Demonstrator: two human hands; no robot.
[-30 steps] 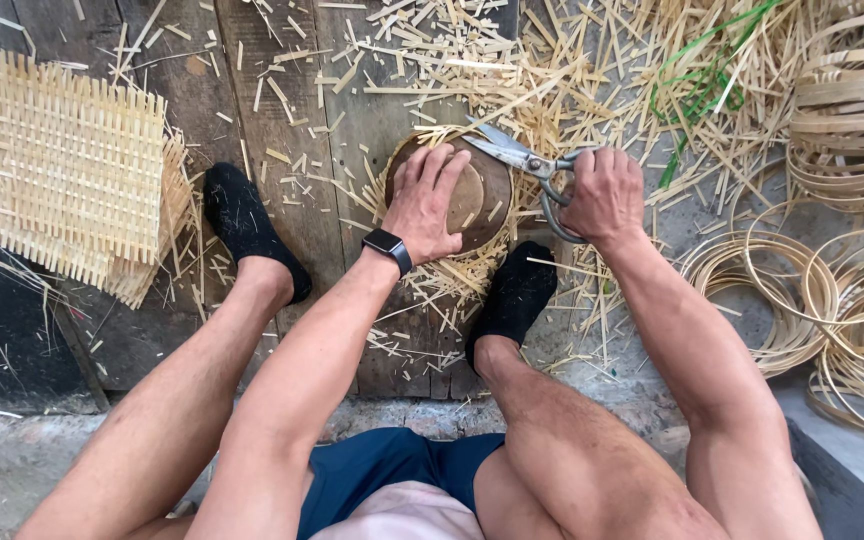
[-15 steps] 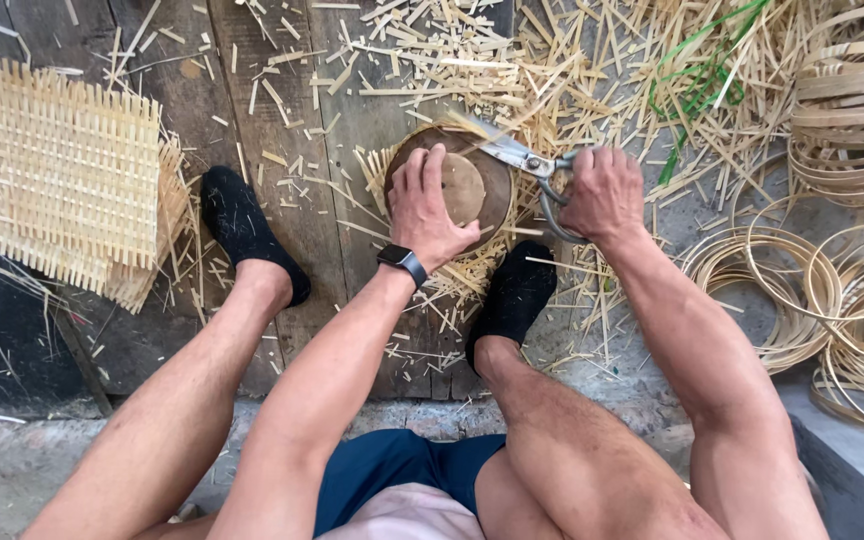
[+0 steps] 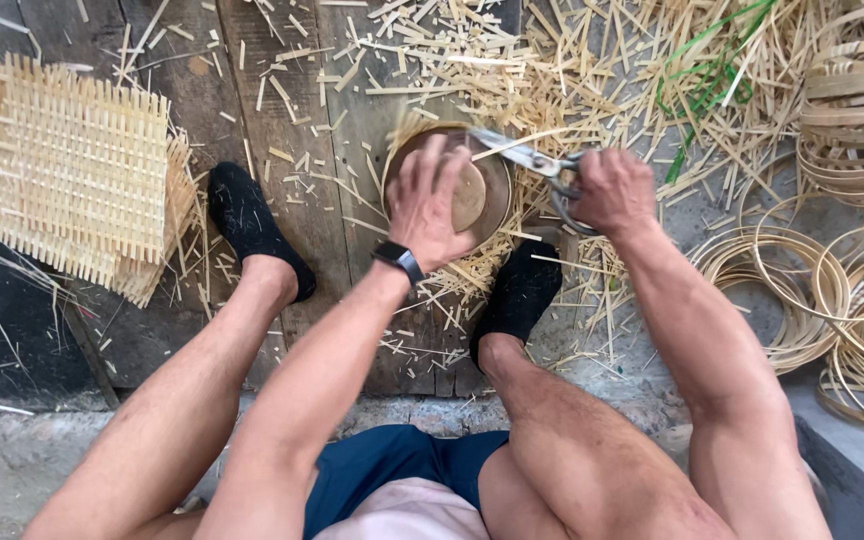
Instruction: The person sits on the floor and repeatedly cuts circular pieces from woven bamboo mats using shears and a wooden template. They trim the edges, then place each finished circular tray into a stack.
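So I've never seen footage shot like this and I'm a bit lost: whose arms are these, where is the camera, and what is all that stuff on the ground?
The camera sits on the person's head and looks straight down, so the arms and knees you see are their own. They sit with both feet in black shoes on a floor of worn wooden planks. The left hand presses down on a round brown disc with woven strips sticking out around it. The right hand grips metal shears, blades at the disc's edge. Pale bamboo offcuts litter the floor. A woven mat lies at the left of the picture, and coils of bamboo hoops lie at the right.
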